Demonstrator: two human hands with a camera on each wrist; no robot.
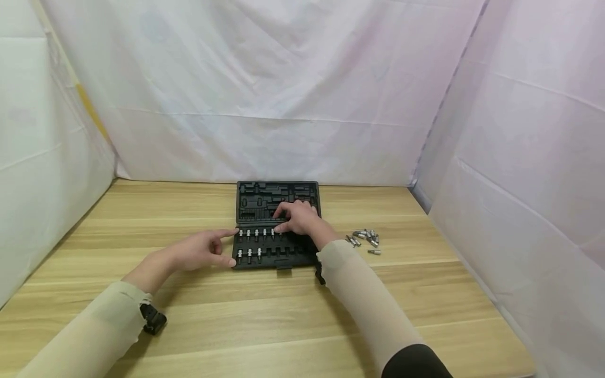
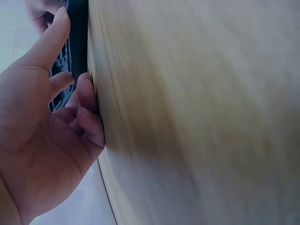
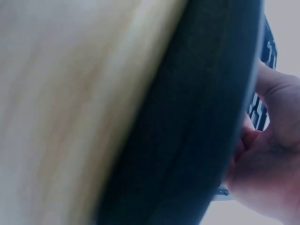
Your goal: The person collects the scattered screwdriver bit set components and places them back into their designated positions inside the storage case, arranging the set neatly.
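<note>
An open black socket-bit case (image 1: pixel 279 266) lies on the table, lid at the back. Silver bit sockets (image 1: pixel 257 234) stand in the left part of its upper row, and three bit sockets (image 1: pixel 249 255) in the lower row. My left hand (image 1: pixel 200 250) rests against the case's left side, thumb and index finger spread along the edge. Over the upper row is my right hand (image 1: pixel 302 219), with its thumb tip close to a bit socket (image 1: pixel 281 236). A gap shows between that thumb and index finger. In the right wrist view the case wall (image 3: pixel 187 112) hides the fingertips.
Several loose bit sockets (image 1: pixel 363 236) lie heaped on the table to the right of the case, with a single bit socket (image 1: pixel 374 252) just in front. The wooden table (image 1: pixel 246 325) is bordered by white sheets (image 1: pixel 264 105) at the back and sides.
</note>
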